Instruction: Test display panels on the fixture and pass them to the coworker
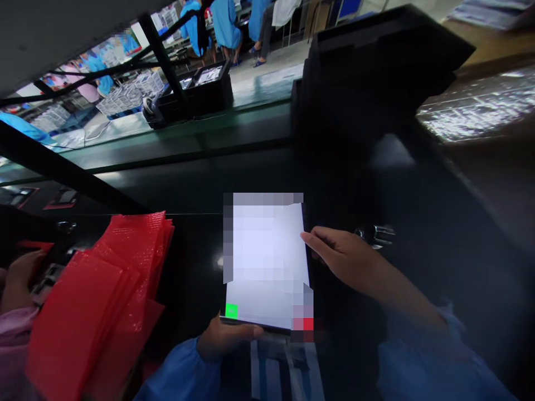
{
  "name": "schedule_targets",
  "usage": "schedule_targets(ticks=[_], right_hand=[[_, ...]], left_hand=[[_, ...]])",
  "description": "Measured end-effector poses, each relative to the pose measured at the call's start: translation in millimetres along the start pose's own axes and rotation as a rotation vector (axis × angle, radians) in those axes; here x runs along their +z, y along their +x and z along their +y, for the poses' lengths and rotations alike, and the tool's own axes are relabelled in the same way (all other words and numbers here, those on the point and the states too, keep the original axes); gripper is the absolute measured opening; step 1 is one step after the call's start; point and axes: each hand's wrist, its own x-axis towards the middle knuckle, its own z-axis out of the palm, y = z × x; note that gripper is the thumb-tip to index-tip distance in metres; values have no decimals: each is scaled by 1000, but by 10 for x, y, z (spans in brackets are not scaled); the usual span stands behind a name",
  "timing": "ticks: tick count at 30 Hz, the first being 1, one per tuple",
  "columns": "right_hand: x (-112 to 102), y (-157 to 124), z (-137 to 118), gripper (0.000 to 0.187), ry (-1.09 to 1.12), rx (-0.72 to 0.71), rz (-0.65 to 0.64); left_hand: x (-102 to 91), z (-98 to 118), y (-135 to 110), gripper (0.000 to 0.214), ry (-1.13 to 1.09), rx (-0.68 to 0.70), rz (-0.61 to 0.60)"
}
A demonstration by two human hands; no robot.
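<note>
A tablet with a bright, nearly white screen is in front of me. A green square glows at its lower left corner and a red one at its lower right; parts of its outline are blurred into blocks. My left hand grips the near edge by the lower left corner, thumb along the bezel and the other fingers hidden beneath. At the right edge, my right hand is closed, thumb and fingertips against the tablet's side. Below the tablet, a grey and blue striped surface shows.
Red bubble-wrap pouches lie piled at left, beside another person's hand. A shiny metal item lies beyond my right wrist. Stacked black trays stand at upper right. Across the conveyor is a black bin; people in blue work behind.
</note>
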Motion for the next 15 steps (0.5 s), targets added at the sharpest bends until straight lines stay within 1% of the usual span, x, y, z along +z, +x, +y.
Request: schedule_targets(ticks=[3,7,11,13,15], right_hand=[[-18,-31,-25,49,24,8,-7],[-10,-37,-14,51,41,25,-20],[52,11,56,56,18,40,0],[91,45,94,57,-1,46,0],[124,75,119,57,-10,52,-7]], left_hand=[[-47,-60,-10,61,16,-7,-30],[-63,-89,-22,68,15,-25,-43],[-52,-85,-47,71,-11,-95,-8],[-37,-77,-52,76,-22,-108,23],[-11,-52,-50,75,-27,-106,28]])
